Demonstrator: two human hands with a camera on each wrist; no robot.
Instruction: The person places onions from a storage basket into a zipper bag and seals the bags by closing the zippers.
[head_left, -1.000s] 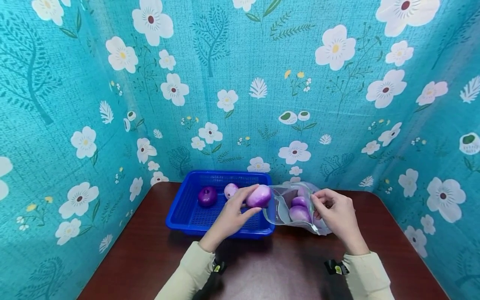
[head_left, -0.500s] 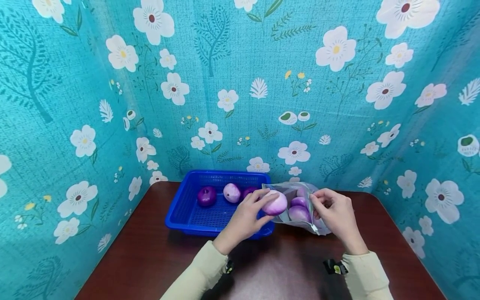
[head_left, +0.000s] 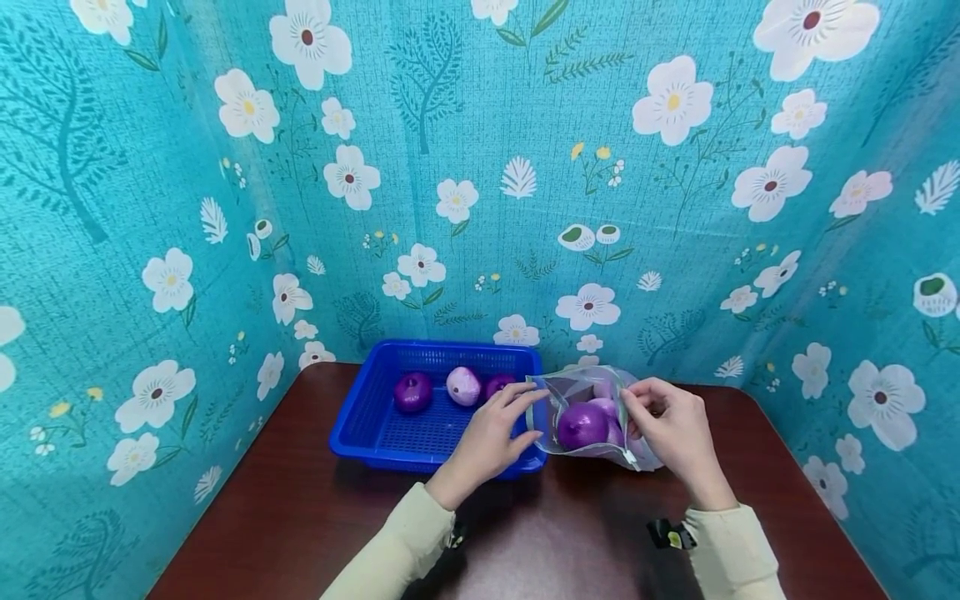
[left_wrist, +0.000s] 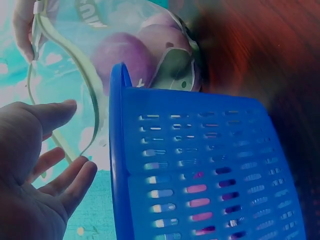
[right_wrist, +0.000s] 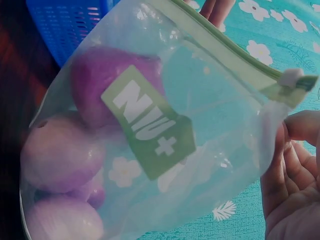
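View from above onto a glossy, dark reddish-brown table (head_left: 570, 533), with a turquoise cloth curtain (head_left: 480, 308), printed with white flowers, behind it and to both sides. Right of centre on the table, a see-through plastic zip bag (right_wrist: 215, 137), its mouth gaping toward the left. Inside the bag, close to the mouth, a round, shiny, deep purple onion (head_left: 583, 427); packed deeper in, several paler pinkish-purple onions (right_wrist: 62, 152), exact number hidden by overlap. On the side of the bag, a green label (right_wrist: 152, 122) with white lettering, "NIU+"; along the opening, a green zip strip (right_wrist: 245, 57) with a small white slider (right_wrist: 292, 77) at one end.

Left of the bag and just beside it, a rectangular blue plastic basket (head_left: 390, 459) with slotted walls. In the basket, in a rough row: at the left, a round, dark purple onion (head_left: 412, 392); near the middle, a whitish, purple-tinged onion (head_left: 463, 386); close to that one, a third, purple onion (head_left: 497, 383), partly covered by fingers.

Left hand (head_left: 487, 437) over the right end of the basket, loosely spread, with thumb apart from fingers, at the left side of the bag's mouth; impossible to tell whether touching the edge. Right hand (head_left: 671, 425) at the bag's opposite side, pinching the edge between thumb and fingers, near the slider. On both arms, long cream sleeves (head_left: 735, 550).
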